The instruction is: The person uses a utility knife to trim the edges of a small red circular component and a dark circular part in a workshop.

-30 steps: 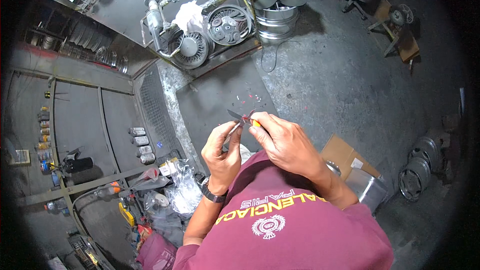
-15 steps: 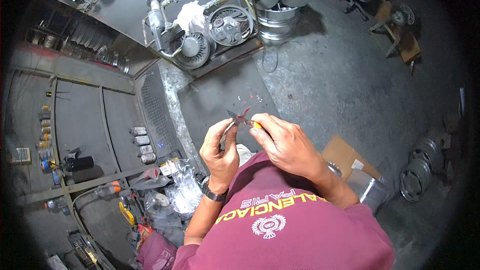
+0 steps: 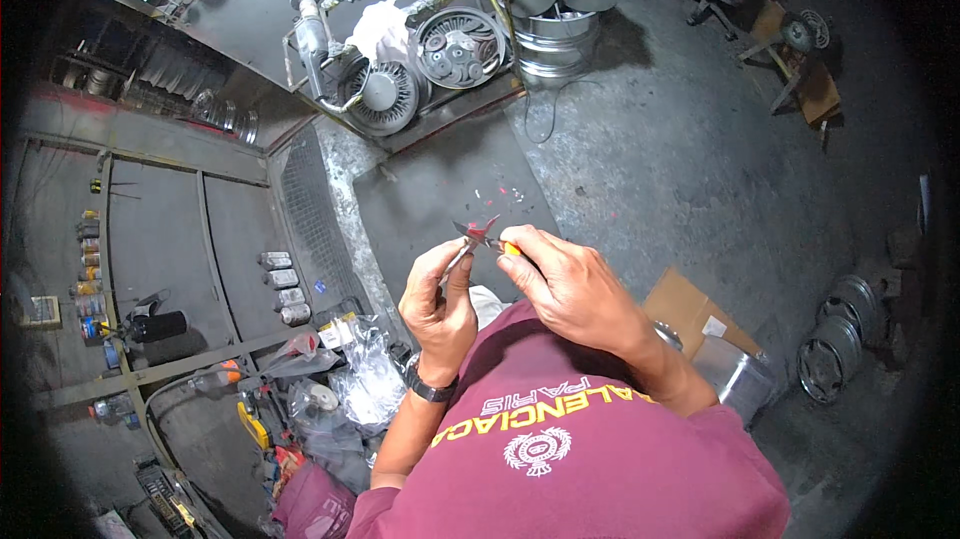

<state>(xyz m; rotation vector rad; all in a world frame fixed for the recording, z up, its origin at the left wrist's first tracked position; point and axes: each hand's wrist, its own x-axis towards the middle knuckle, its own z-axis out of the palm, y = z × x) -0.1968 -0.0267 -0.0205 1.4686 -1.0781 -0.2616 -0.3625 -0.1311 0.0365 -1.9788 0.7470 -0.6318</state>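
My left hand (image 3: 440,309) is closed, thumb and fingers pinching a small thin piece (image 3: 473,230), dark with a red face and pointed corners. My right hand (image 3: 575,284) is wrapped round a yellow-handled cutter (image 3: 512,249), its thin dark end meeting the piece between my hands. Most of the cutter is hidden by my fingers, so its exact kind is hard to make out. Both hands are held close together in front of my chest. Beyond them, small red, white and dark scraps (image 3: 505,194) lie on a dark mat (image 3: 410,189).
Ahead stands a metal-framed machine (image 3: 450,49) with round finned wheels, beside stacked metal rims (image 3: 555,34). More rims (image 3: 840,339) lie at the right, near a cardboard box (image 3: 680,304). At left are bottles (image 3: 285,289), clear plastic bags (image 3: 365,384) and a wall shelf with spray cans (image 3: 90,269).
The red face of the piece shows more broadly now, as it has tilted slightly. Both hands stay in almost the same place, with the cutter still against the piece.
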